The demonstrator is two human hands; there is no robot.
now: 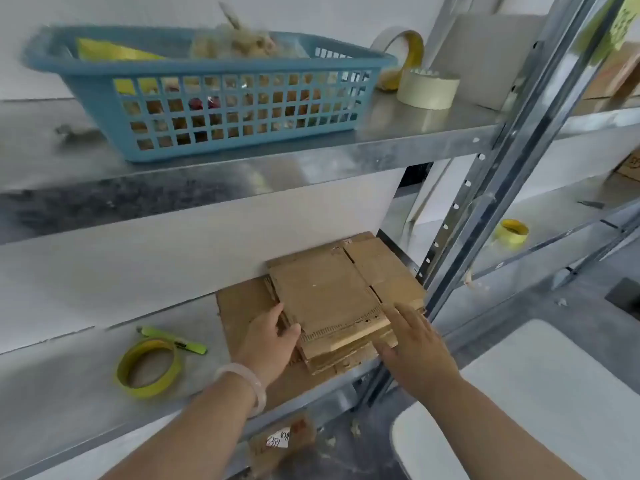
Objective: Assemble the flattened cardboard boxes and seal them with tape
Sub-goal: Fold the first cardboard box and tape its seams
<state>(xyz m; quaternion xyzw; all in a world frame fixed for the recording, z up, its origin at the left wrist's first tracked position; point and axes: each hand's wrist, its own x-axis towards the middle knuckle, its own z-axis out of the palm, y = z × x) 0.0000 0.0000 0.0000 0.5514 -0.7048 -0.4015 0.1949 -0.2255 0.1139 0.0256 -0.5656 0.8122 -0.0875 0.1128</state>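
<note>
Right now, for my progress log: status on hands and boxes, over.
Left hand grips box stack at left edge. Right hand open, resting on its front right. Boxes flat on shelf. Tape roll, cutter lie apart, left.

arms are bare all the way to the frame edge, left hand [270,344] and right hand [414,341] too. left wrist wears a chunky bangle [246,378], smooth and rounded, pale milky white, a bit translucent, kinda jade-ish.
</note>
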